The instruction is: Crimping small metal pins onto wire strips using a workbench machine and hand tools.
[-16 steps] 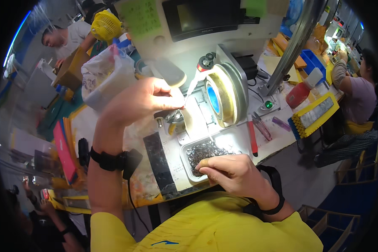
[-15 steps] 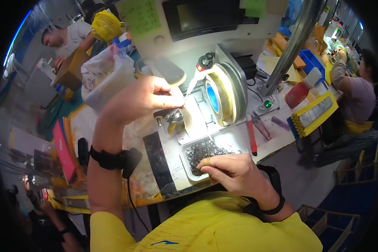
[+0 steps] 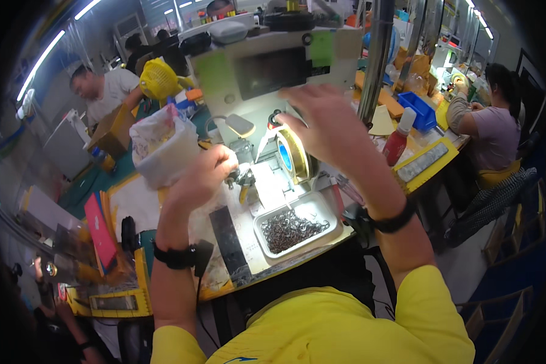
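Observation:
My left hand is beside the small metal clamp fixture at the machine's front. Its fingers are curled together, and whatever is between them is hidden. Raised and slightly blurred, my right hand reaches in front of the machine, below its dark screen. The fingers are stretched out with nothing visible in them. Between my hands stand a white-tipped nozzle with a red and black top and a wire spool with a blue core. A white tray holds many dark metal rings.
A bag-lined container stands left of my left hand. Rightward are a red bottle, a blue bin and a yellow-framed block. A lamp head hangs over the fixture. Co-workers sit at both sides.
My right hand has left the rings in the tray and risen to the machine's upper front. My left hand has drawn back leftward from the nozzle tip. The head view has tilted up.

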Motion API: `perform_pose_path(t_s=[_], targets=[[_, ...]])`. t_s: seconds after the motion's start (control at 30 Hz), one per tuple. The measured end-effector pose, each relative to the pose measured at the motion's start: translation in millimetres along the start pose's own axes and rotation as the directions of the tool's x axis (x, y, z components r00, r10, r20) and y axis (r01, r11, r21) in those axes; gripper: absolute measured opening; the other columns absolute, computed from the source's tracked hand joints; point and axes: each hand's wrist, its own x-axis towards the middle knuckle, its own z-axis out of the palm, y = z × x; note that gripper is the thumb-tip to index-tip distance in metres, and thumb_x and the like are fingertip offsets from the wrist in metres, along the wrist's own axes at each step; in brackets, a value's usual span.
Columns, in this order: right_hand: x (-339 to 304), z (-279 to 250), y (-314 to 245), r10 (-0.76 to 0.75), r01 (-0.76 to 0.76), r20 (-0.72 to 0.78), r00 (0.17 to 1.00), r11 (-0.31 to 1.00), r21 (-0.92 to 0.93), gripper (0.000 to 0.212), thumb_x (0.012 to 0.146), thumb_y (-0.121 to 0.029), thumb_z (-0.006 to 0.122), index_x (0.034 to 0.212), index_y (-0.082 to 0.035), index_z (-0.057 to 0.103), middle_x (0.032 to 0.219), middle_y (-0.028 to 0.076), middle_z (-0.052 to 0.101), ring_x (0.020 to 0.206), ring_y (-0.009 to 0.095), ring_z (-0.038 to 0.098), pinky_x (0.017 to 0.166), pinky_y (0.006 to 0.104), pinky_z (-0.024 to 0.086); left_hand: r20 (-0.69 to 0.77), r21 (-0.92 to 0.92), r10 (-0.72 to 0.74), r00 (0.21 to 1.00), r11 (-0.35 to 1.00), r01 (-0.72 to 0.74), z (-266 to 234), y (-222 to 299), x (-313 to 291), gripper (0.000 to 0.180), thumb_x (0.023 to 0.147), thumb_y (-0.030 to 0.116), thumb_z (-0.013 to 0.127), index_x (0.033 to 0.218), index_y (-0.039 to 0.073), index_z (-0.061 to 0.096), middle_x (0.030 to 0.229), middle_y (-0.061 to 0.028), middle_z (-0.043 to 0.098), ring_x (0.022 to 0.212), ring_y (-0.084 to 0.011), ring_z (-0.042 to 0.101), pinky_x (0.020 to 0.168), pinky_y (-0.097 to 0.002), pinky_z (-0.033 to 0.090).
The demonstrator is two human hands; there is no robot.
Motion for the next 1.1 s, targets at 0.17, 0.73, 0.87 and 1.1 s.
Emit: perform_pose_path(t_s=[0.17, 0.73, 0.87, 1.1], targets=[[19, 28, -8, 0.056, 0.022, 0.449, 0.892, 0.986, -0.168, 0.011, 0.098, -0.02, 0.075, 0.097, -0.01, 0.079, 0.091, 0.014, 0.078, 0.103, 0.035, 0.067, 0.091, 0.0465, 0.057, -0.167, 0.101, 0.106, 0.98, 0.991, -0.09, 14, 2, -12, 0.012, 0.112, 0.012, 0.06, 0.104, 0.003, 0.06, 0.096, 0.0027, 0.056, 0.094, -0.0088, 0.05, 0.086, -0.0268, 0.045], [-86, -31, -73, 0.526, -0.682, 0.446, 0.724, 0.443, 0.583, 0.02, 0.107, -0.021, 0.072, 0.099, -0.002, 0.072, 0.077, 0.004, 0.07, 0.063, 0.013, 0.056, 0.062, 0.0308, 0.047, -0.318, -0.233, 0.103, 0.942, 0.955, -0.183, 60, 45, -40, 0.023, 0.119, 0.024, 0.052, 0.111, 0.004, 0.059, 0.095, -0.0034, 0.063, 0.078, -0.0085, 0.054, 0.072, -0.0238, 0.045], [-130, -2, -95, 0.339, -0.807, 0.857, 0.388, -0.325, 0.493, 0.03, 0.116, -0.024, 0.059, 0.123, 0.002, 0.072, 0.086, 0.001, 0.072, 0.065, 0.003, 0.049, 0.06, 0.0198, 0.039, -0.317, -0.457, -0.008, 0.948, 0.877, -0.146, 79, 39, -42, 0.027, 0.12, 0.027, 0.051, 0.111, 0.003, 0.058, 0.092, -0.0075, 0.065, 0.077, -0.0121, 0.059, 0.069, -0.0251, 0.047], [-112, 50, -102, 0.397, -0.559, 0.825, 0.403, -0.606, 0.565, 0.028, 0.111, -0.026, 0.067, 0.123, -0.003, 0.076, 0.083, -0.004, 0.059, 0.067, 0.002, 0.044, 0.058, 0.0207, 0.033, -0.102, -0.663, -0.172, 0.98, 0.746, 0.062, 91, 57, -70, 0.025, 0.119, 0.024, 0.052, 0.109, 0.002, 0.058, 0.088, -0.0058, 0.065, 0.076, -0.0109, 0.06, 0.071, -0.0252, 0.049]])
